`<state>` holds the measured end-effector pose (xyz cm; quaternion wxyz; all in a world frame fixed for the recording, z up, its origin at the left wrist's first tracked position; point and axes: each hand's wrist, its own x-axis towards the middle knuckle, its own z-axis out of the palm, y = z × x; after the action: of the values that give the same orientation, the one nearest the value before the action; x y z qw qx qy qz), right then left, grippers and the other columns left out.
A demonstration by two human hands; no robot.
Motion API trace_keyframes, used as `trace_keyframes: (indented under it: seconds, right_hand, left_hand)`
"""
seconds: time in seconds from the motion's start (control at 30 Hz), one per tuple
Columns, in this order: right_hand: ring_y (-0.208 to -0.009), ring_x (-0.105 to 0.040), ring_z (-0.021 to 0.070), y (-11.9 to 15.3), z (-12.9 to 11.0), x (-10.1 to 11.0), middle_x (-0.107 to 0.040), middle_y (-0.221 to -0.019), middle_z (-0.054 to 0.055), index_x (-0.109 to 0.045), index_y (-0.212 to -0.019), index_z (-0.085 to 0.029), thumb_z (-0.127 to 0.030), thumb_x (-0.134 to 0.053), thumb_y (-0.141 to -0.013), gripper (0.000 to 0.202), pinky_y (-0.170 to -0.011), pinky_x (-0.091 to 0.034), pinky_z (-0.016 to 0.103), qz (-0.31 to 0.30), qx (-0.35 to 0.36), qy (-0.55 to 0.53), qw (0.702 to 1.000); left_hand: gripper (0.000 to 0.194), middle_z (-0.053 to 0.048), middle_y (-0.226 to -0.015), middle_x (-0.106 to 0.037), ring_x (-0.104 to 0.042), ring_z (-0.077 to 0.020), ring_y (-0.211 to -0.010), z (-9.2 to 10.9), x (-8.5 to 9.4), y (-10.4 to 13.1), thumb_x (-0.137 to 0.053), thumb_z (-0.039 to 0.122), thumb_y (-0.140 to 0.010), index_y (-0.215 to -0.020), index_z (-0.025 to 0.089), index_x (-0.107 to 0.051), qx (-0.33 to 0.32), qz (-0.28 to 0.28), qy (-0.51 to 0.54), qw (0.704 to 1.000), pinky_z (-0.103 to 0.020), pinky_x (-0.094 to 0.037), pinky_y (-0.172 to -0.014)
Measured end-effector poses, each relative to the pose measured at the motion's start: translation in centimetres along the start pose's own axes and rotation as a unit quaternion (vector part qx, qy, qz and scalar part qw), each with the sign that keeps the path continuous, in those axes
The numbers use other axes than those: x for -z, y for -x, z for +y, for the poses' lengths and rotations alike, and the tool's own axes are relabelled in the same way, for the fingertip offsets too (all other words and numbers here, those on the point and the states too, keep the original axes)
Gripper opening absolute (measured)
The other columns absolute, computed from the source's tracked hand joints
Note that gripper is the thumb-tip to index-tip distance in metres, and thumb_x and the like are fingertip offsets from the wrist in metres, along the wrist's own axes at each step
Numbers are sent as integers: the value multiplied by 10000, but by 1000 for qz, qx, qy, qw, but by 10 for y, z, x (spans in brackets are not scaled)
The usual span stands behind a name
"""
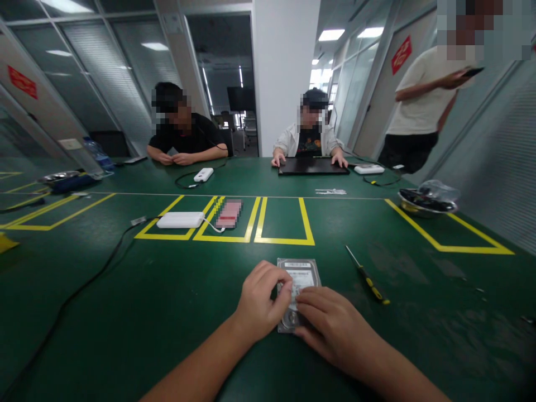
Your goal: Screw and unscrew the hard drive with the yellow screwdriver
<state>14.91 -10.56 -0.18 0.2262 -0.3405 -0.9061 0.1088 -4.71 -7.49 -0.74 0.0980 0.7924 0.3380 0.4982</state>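
Observation:
A hard disk drive (301, 268) lies flat on the green table in front of me, its printed label facing up. My left hand (264, 298) is over its left side, with thumb and index finger bent together in a pinch. What sits between those fingertips, if anything, is too small to make out. From the right, my right hand (329, 321) rests on the drive, fingers curled over the label and thumb at the lower right edge. Both hands cover the middle of the drive. Right of it lies a yellow and black screwdriver (368, 282).
A white power bank (181, 220) and a cabled phone (229, 214) lie near yellow tape outlines (285, 242). A black cable (87, 285) runs down the left. At right stands a metal bowl (427, 204) of parts. Across the table, one person holds a dark panel (314, 166).

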Motion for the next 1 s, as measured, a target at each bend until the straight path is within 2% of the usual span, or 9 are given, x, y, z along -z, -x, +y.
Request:
trace_keyframes:
  seconds: [0.13, 0.27, 0.5, 0.77, 0.87, 1.0]
  right_hand:
    - [-1063, -593, 283, 1, -2, 5, -658, -1150, 108, -662, -1106, -154, -323, -720, -810, 346, -964, -488, 458, -44, -10, 25, 999]
    - [-1062, -593, 294, 0, -1, 5, -654, -1151, 117, -649, -1140, -146, -282, -727, -796, 378, -957, -495, 474, -70, -17, 52, 996]
    - [-1052, -602, 297, 0, 1, 0, -654, -1148, 126, -651, -1143, -136, -263, -691, -821, 348, -939, -506, 481, -49, -8, 67, 997]
    - [-1059, -602, 288, 0, 2, 4, -658, -1137, 128, -652, -1140, -134, -267, -660, -844, 325, -938, -504, 457, -45, -3, 62, 997]
    - [-1048, -602, 283, 0, 3, 4, -657, -1135, 132, -655, -1129, -135, -270, -664, -839, 320, -938, -501, 450, -40, -3, 63, 997]
    - [-1052, -600, 275, 1, 4, 3, -654, -1125, 128, -650, -1138, -145, -277, -659, -843, 323, -939, -499, 444, -36, -4, 58, 998]
  left_hand:
    - [88, -15, -725, -588, -540, -161, -700, 1, -1, -1, -544, 138, -852, -791, 171, -599, 60, 20, 2, 998, -284, -418, -659]
    - [79, 0, -701, -578, -543, -149, -668, 0, -2, 0, -555, 157, -856, -796, 168, -605, 115, 30, 12, 993, -269, -416, -647]
    - [113, -21, -821, -633, -591, -153, -756, 0, -5, 0, -524, 212, -934, -886, 163, -614, 183, 11, 96, 978, -258, -454, -705]
    - [155, -7, -782, -587, -555, -137, -705, 8, -2, -8, -518, 286, -951, -879, 162, -576, 248, 3, 182, 951, -233, -440, -634]
    - [162, -1, -771, -573, -545, -135, -696, 5, 1, -6, -531, 301, -944, -876, 161, -575, 268, -14, 199, 943, -236, -438, -634]
    - [160, -5, -765, -574, -542, -146, -725, -3, 7, 3, -556, 297, -933, -857, 161, -593, 266, -81, 192, 941, -250, -438, -665]
